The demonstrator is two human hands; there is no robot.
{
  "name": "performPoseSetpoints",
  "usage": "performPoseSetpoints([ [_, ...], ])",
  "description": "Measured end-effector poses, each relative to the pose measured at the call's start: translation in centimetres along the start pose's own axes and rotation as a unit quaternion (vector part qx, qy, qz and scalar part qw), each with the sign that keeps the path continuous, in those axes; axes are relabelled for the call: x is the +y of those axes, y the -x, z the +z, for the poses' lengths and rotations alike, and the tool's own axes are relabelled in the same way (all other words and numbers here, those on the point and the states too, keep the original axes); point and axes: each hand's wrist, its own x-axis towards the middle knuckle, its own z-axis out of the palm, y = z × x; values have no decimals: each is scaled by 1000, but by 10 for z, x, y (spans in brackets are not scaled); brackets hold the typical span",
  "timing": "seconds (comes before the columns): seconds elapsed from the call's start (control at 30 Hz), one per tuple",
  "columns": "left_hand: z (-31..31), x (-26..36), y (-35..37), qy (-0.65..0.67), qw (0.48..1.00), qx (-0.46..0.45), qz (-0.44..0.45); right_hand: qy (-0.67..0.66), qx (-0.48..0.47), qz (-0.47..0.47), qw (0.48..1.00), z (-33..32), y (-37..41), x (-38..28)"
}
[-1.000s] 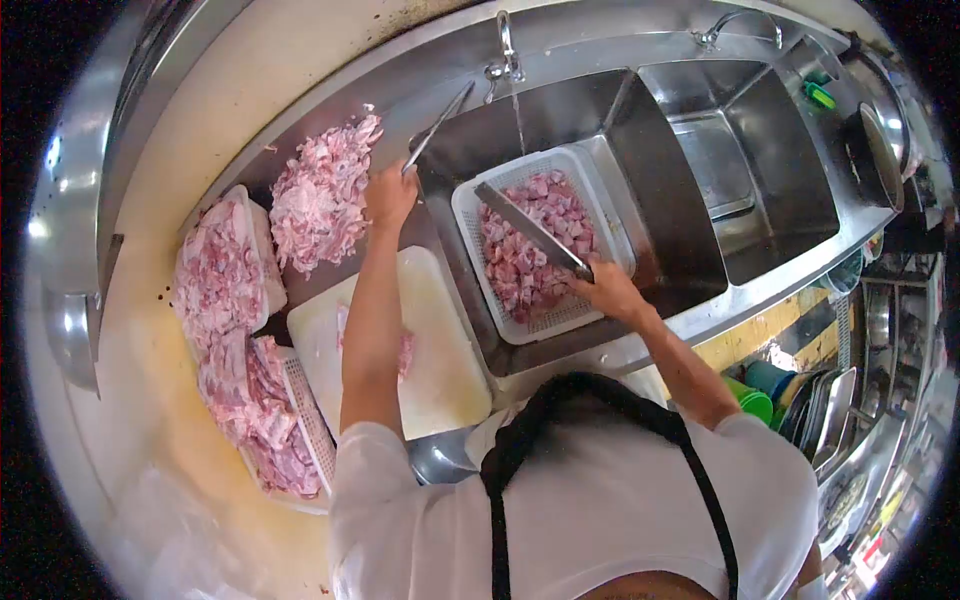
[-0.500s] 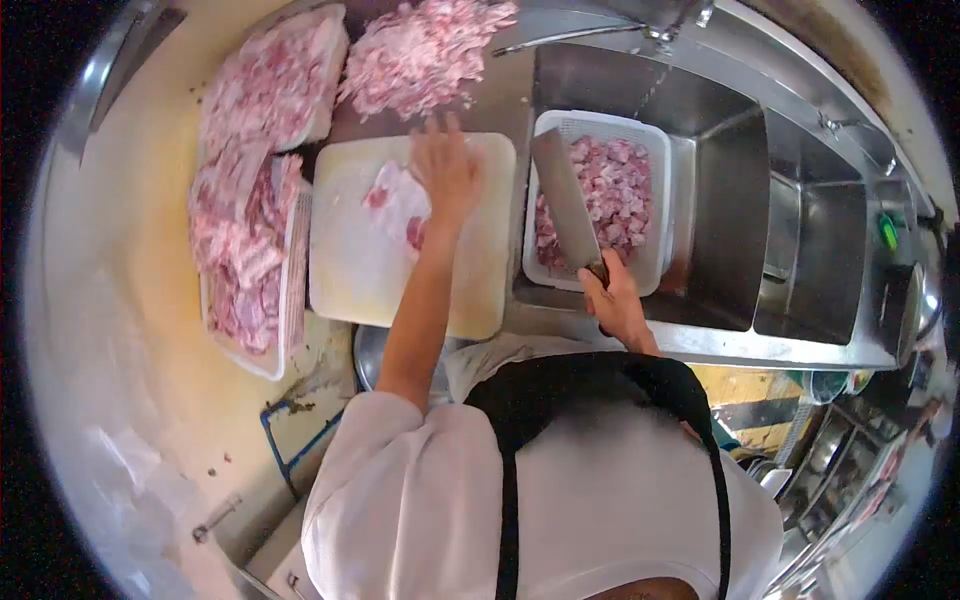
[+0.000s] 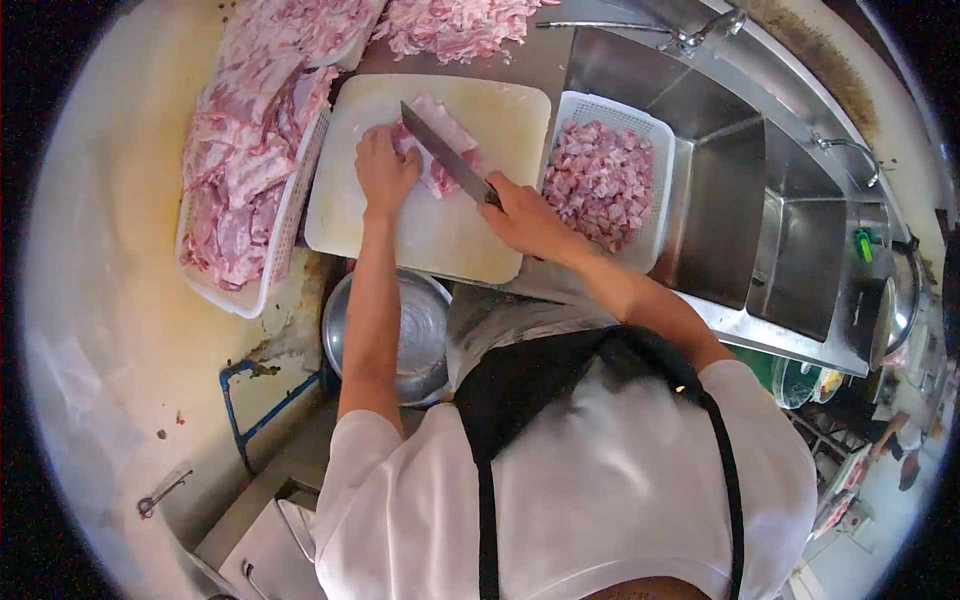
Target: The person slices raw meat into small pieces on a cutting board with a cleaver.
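Note:
My right hand (image 3: 525, 215) is wrapped round the handle of a cleaver (image 3: 445, 152). Its blade lies diagonally across a pink and white piece of meat (image 3: 452, 125). At the left end of that piece, my left hand (image 3: 385, 172) presses on it with curled fingers, just beside the blade. The hand hides part of the meat. Both sit over a white cutting board (image 3: 440, 245). To its right, a white basket (image 3: 652, 225) in the sink holds cubes of cut meat (image 3: 600, 180).
Large slabs of meat (image 3: 235, 190) overfill a white perforated basket (image 3: 268, 285) at left. A pile of meat trimmings (image 3: 455, 25) lies behind the board. A metal bowl (image 3: 425, 345) sits below the board's front edge. Taps (image 3: 690, 40) overhang the steel sinks (image 3: 715, 215).
My right hand has brought the cleaver left from over the basket onto the meat. My left hand has moved from the board's far edge onto the meat's left end. The view has shifted.

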Motion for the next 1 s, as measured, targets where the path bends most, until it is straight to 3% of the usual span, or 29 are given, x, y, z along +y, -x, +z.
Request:
performPoseSetpoints([
  [0.17,-2,-10,-16,-25,997,-73,-7,47,-17,53,997,10,-19,-6],
  [0.33,7,-13,-22,-16,994,-103,-44,105,-6,-20,994,25,-69,-21],
  [0.43,12,-12,-25,-17,997,-73,-35,167,-34,33,985,40,-106,-32],
  [0.5,12,-9,-26,37,983,-129,-127,138,-66,90,984,31,-106,-52],
  [0.53,14,-8,-24,42,982,-135,-129,139,-69,97,983,29,-99,-49],
  [0.6,14,-7,-20,65,996,-26,-62,136,-68,94,984,24,-77,-41],
  [0.63,12,-9,-17,67,995,-32,-64,138,-60,68,986,21,-50,-31],
  [0.67,9,-13,-15,168,976,-27,-133,140,-51,40,988,15,-17,-23],
  [0.7,5,-16,-13,267,942,-22,-201,139,-108,106,979,5,12,-22],
  [0.73,-3,-23,-9,282,941,6,-189,128,-63,77,987,1,49,-12],
  [0.77,-13,-26,-4,297,938,36,-176,144,-84,104,980,-9,78,-7],
  [0.83,-63,2,-6,412,874,102,-235,151,-133,186,962,-31,122,-10],
  [0.9,-93,-10,-8,360,905,76,-215,138,-155,241,948,-56,134,-25],
  [0.97,-92,-30,-17,307,932,56,-187,66,-162,188,967,-74,131,-31],
  [1.0,-71,-44,-15,103,993,38,32,62,-91,76,991,-68,128,-25],
])
